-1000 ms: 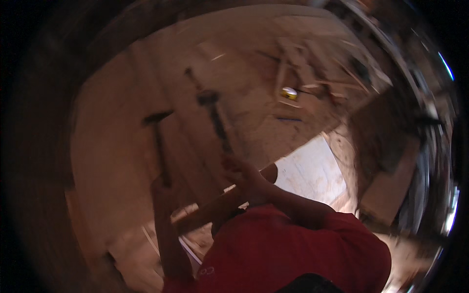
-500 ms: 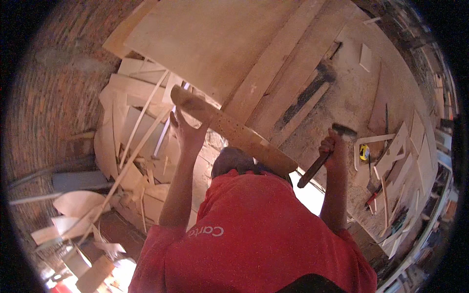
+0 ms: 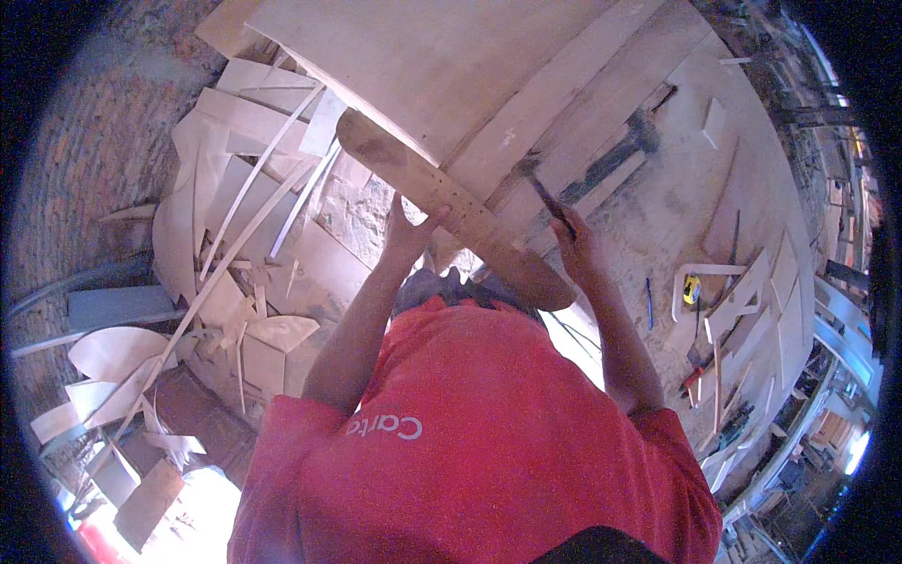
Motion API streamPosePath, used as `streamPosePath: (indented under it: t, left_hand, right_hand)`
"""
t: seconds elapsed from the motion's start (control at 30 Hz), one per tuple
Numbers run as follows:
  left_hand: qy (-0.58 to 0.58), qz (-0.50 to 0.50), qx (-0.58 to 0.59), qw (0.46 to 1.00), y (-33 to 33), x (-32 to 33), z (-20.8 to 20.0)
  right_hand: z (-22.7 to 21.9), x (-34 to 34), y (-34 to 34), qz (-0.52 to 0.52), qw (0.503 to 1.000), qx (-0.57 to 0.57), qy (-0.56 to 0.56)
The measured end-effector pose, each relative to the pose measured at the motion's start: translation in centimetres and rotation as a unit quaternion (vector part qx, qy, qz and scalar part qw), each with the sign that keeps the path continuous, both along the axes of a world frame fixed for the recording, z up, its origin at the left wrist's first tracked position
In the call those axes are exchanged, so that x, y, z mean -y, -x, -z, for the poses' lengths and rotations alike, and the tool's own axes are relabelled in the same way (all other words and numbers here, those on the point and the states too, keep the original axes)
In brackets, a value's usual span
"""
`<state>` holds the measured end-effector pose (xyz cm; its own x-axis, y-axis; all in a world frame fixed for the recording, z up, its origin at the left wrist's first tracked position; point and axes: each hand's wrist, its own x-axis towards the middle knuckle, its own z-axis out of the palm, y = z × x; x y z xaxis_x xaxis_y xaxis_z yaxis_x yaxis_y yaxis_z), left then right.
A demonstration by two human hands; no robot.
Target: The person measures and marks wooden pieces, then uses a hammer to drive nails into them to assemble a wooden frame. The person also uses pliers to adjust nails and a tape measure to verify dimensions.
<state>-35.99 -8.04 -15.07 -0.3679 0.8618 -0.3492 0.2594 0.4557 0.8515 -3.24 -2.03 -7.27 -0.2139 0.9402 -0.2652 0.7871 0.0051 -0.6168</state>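
A long brown wooden board [image 3: 489,240] with rounded ends and small dark marks or holes lies slantwise in front of my body. My left hand [image 3: 409,237] is closed on its near edge, a finger or thumb over the top face; part of the grip is hidden. In my right hand [image 3: 578,249] is a hammer [image 3: 548,195], held by its dark handle. The hammer's head is raised at the far end, beyond the board and above the worktable.
A large pale wood sheet [image 3: 395,66] covers the far side of the worktable [image 3: 620,235]. To the right lie a blue pen-like stick [image 3: 649,303], a yellow tape measure [image 3: 692,289] and a red-handled tool [image 3: 692,379]. Wood offcuts [image 3: 216,197] and long strips are piled left, by a brick wall [image 3: 94,179].
My left hand has moved right along the board and closed on its edge. My right hand has swung the hammer left and away from me, its head now pointing away. My view has shifted slightly.
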Motion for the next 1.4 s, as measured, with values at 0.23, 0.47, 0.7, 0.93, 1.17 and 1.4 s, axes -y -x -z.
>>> streamPosePath:
  t: [0.23, 0.47, 0.7, 0.93, 1.17, 1.4]
  left_hand:
    - [-0.013, 0.05, -0.037, 0.998, 1.4, -0.4, 0.6]
    - [-0.009, 0.056, 0.001, 0.998, 1.0, -0.9, 0.0]
    - [-0.036, 0.049, -0.023, 0.998, 1.0, -0.8, -1.0]
    - [-0.005, 0.042, -0.043, 0.998, 1.2, 0.0, 1.3]
    - [0.035, 0.064, 0.052, 0.996, 1.7, -0.6, 0.6]
    - [0.066, 0.077, 0.084, 0.991, 1.4, -1.2, -0.9]
  right_hand:
    - [-3.0, -0.4, 6.1, -0.085, 0.996, -0.017, 0.011]
    - [2.8, -3.5, 2.7, 0.07, 0.993, -0.023, -0.096]
    - [-2.1, -5.5, 6.5, 0.103, 0.992, 0.068, -0.026]
    - [2.2, -5.7, 5.8, 0.099, 0.972, -0.067, -0.2]
    - [0.5, -6.6, 6.2, 0.082, 0.994, 0.064, -0.038]
    - [0.1, -4.8, 6.4, 0.145, 0.957, -0.148, -0.203]
